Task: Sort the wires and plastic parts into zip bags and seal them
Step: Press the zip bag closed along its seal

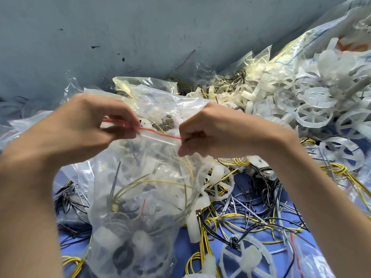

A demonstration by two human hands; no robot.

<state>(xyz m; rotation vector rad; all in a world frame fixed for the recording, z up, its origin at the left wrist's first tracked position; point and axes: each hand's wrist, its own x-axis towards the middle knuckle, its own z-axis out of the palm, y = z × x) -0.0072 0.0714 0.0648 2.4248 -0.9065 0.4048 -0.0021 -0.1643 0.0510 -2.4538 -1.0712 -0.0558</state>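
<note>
Loose yellow and black wires (230, 219) and a white spoked wheel (248, 257) lie unsorted on the blue mat (247, 183) nearest me. Above them hangs the filled zip bag (140, 187); my left hand (84, 125) and right hand (212, 131) both pinch its red-lined zip strip (158, 133), seal seemingly unfinished. Beyond: packed bags (152, 87), a large heap of plastic parts (313, 101) left.

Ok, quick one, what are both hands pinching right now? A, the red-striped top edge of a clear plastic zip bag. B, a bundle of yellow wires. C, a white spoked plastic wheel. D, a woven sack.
A: the left hand and right hand each pinch one end of the red-striped zip edge of the clear plastic zip bag, which holds wires and plastic parts.
</note>
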